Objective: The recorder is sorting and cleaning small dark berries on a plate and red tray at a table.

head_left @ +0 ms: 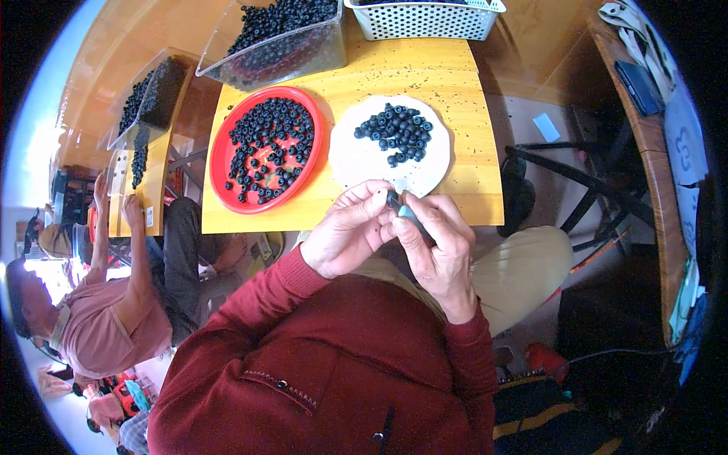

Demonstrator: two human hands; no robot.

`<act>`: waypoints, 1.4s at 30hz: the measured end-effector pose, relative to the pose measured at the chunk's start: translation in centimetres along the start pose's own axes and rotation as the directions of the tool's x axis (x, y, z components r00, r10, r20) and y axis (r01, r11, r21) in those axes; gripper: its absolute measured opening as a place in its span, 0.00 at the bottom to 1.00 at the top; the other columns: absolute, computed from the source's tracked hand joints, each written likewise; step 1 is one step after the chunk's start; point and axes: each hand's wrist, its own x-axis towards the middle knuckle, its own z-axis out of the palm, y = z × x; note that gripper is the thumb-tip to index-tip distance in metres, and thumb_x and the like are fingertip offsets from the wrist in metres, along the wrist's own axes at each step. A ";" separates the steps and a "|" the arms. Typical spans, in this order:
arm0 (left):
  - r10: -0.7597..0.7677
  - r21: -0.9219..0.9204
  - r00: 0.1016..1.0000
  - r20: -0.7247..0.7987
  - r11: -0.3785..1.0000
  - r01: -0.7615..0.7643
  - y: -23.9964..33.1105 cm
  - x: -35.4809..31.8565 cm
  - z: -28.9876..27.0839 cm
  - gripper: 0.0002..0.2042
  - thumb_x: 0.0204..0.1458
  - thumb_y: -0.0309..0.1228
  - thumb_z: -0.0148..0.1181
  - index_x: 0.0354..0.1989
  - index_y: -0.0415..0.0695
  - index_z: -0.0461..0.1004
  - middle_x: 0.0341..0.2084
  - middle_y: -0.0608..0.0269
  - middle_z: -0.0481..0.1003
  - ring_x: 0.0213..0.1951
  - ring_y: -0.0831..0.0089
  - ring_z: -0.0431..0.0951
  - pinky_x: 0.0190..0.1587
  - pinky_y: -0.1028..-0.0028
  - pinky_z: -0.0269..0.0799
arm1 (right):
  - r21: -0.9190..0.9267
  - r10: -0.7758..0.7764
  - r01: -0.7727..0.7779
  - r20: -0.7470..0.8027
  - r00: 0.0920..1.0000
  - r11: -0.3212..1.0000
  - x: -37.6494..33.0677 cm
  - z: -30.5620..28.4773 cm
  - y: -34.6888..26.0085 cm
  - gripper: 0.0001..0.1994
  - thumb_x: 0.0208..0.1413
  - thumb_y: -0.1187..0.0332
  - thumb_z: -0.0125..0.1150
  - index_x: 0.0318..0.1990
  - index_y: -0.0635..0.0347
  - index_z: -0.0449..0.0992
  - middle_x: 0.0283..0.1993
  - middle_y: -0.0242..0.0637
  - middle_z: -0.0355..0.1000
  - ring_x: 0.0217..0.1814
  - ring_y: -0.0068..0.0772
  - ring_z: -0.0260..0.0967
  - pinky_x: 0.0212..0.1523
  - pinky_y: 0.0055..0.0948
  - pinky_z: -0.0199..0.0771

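Observation:
My left hand (345, 231) is in front of the white plate, its thumb and fingers pinching a small black round piece (392, 200). Close against it, my right hand (441, 254) grips a small tool with a teal handle (409, 215); the working end is too small to make out. Several black round pieces (398, 133), some with a dimple or hole, lie on the white plate (345, 163). To the left, a red round tray (218, 182) holds many more of the same pieces, loosely spread.
Behind the tray and plate stand a clear plastic bin (322, 49) full of black pieces and a white perforated basket (425, 24). Dark crumbs dot the yellow wooden table (470, 167). At the left a co-worker (114, 318) sits at another table; a wooden ledge (644, 167) runs along the right.

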 end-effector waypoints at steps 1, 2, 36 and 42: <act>-0.001 -0.001 1.000 0.003 1.000 0.001 0.0 0.0 0.1 0.08 0.63 0.30 0.56 0.48 0.45 0.75 0.41 0.65 0.78 0.42 0.77 0.78 0.48 0.72 0.77 | -0.008 -0.009 0.009 0.000 1.000 1.000 0.0 -0.1 0.0 0.16 0.59 0.65 0.65 0.50 0.68 0.78 0.37 0.43 0.74 0.35 0.34 0.75 0.35 0.29 0.74; -0.002 -0.002 1.000 0.006 1.000 0.002 0.0 0.1 0.2 0.08 0.63 0.30 0.56 0.48 0.45 0.75 0.41 0.65 0.78 0.42 0.76 0.78 0.48 0.72 0.77 | -0.016 -0.017 0.017 0.000 1.000 1.000 0.1 -0.1 0.1 0.16 0.59 0.65 0.65 0.50 0.68 0.78 0.37 0.42 0.74 0.35 0.33 0.75 0.35 0.29 0.74; 0.643 0.918 0.735 0.217 -0.390 0.069 10.2 -3.7 -1.6 0.07 0.49 0.21 0.66 0.36 0.37 0.80 0.32 0.58 0.79 0.32 0.72 0.78 0.37 0.75 0.74 | 0.116 0.241 -0.223 -0.179 0.954 0.968 -0.9 -1.7 3.2 0.16 0.63 0.64 0.61 0.48 0.71 0.79 0.29 0.38 0.71 0.32 0.27 0.69 0.34 0.29 0.68; 0.380 0.777 0.811 0.445 -0.614 -0.139 4.5 0.5 0.6 0.09 0.46 0.24 0.69 0.35 0.40 0.79 0.34 0.55 0.79 0.35 0.58 0.80 0.39 0.65 0.76 | 0.101 0.254 -0.238 -0.198 0.947 0.966 -1.8 -1.9 3.5 0.15 0.62 0.65 0.62 0.47 0.71 0.79 0.29 0.39 0.71 0.31 0.28 0.68 0.34 0.28 0.68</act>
